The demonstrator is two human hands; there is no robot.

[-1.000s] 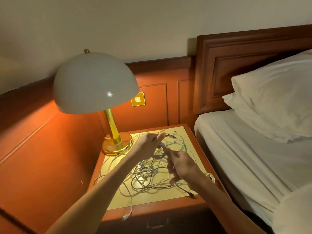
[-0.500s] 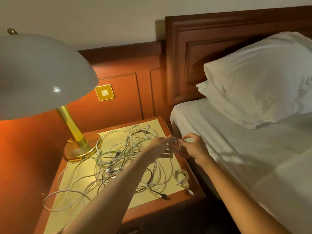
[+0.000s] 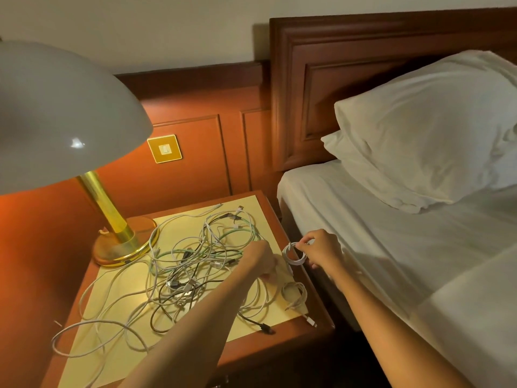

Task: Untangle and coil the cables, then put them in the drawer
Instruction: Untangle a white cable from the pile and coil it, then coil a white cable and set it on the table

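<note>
The right hand [image 3: 323,249] is raised just off the right edge of the yellow-topped wooden tabletop [image 3: 134,278], between it and the white-sheeted bed [image 3: 391,233]. Its fingers [image 3: 310,242] pinch a small coil of white cable [image 3: 293,254], probably so that the loops stay gathered and clear of the rest. The wrist is bent inward and the forearm comes in from the lower right.

The left hand [image 3: 260,260] reaches across the tabletop with its knuckles up and fingers bent down onto the strands just beside that coil. I judge it is steadying or feeding the cable's loose tail, but I cannot tell whether it actually grips a strand.

The tangled heap of white, green and black cables [image 3: 195,264] lies spread over the tabletop beside the brass lamp with a white dome shade [image 3: 112,219]. A second white coil [image 3: 293,296] rests near the front right corner, apparently already wound and set aside. No drawer can be made out.
</note>
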